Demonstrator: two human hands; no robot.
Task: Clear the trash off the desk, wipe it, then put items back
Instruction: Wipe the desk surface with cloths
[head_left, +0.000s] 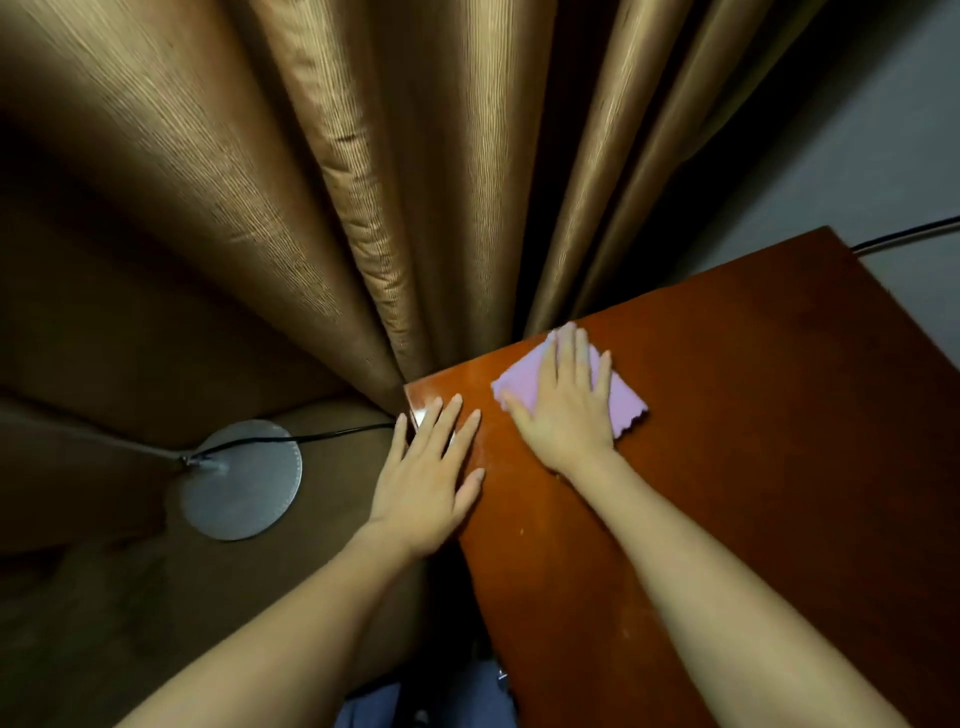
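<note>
While the right hand (563, 410) presses flat, fingers spread, on the pink cloth (626, 397) near the desk's (753, 415) far-left corner, the left hand (428, 478) rests open at the edge. Cloth looks thin, limp, light; likely bunches unless palmed flat or pinched at its scalloped edge.

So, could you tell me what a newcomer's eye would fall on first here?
Probably the pink cloth pressed flat under the right hand near the far left corner of the reddish-brown desk. The left hand rests open on the desk's left edge, with golden curtains behind.
</note>
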